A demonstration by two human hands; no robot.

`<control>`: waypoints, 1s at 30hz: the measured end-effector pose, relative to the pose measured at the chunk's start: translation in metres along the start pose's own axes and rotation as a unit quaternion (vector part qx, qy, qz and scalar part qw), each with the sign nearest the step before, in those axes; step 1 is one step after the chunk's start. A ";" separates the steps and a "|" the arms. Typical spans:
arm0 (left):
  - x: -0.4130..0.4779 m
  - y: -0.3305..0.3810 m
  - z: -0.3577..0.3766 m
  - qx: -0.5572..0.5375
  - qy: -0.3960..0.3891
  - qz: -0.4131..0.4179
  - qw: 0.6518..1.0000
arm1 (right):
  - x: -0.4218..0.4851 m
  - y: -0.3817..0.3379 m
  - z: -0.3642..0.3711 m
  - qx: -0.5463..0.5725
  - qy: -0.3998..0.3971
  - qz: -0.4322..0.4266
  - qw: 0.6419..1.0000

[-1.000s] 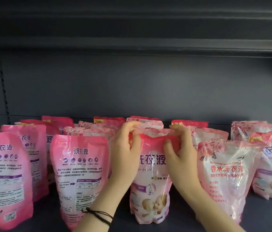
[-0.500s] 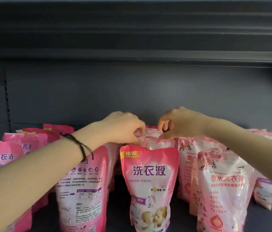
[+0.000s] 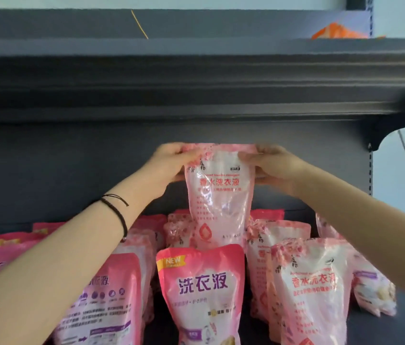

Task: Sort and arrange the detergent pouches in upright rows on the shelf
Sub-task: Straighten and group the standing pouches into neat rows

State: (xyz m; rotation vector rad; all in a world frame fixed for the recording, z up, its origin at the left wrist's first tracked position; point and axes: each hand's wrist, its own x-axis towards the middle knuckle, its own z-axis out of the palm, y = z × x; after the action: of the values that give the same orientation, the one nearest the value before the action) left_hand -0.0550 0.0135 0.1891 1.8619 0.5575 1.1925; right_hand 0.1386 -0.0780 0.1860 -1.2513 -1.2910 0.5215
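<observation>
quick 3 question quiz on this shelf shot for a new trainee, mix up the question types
1. True or false: the left hand and the right hand each grip a top corner of the raised pouch.
2. Which wrist wears the black cord bracelet? A left, B right, C neither.
3. Fill in: the yellow corner label on the front centre pouch reads ____.
Key: 1 true; 2 A; 3 NEW.
</observation>
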 end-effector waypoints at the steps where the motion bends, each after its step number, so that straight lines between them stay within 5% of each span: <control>1: 0.005 0.011 0.010 -0.044 0.016 0.015 0.999 | -0.001 -0.006 -0.003 0.053 0.026 -0.021 0.998; 8: 0.022 0.070 0.085 -0.179 0.096 0.080 0.976 | -0.013 -0.051 -0.054 0.129 0.127 -0.157 0.971; 13: 0.004 0.070 0.145 -0.264 0.106 0.059 0.957 | -0.032 -0.040 -0.104 0.189 0.086 -0.111 0.972; 18: -0.021 0.071 0.203 -0.240 0.088 0.068 0.964 | -0.061 -0.013 -0.166 0.203 0.035 -0.118 0.971; 30: -0.025 0.064 0.333 -0.225 0.064 0.025 0.972 | -0.090 0.046 -0.270 0.202 0.092 -0.098 0.970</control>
State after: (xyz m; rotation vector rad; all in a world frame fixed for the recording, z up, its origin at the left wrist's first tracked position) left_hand 0.2259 -0.1754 0.1630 1.4275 0.2774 1.3515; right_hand 0.3715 -0.2462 0.1602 -0.8031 -1.0717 0.4835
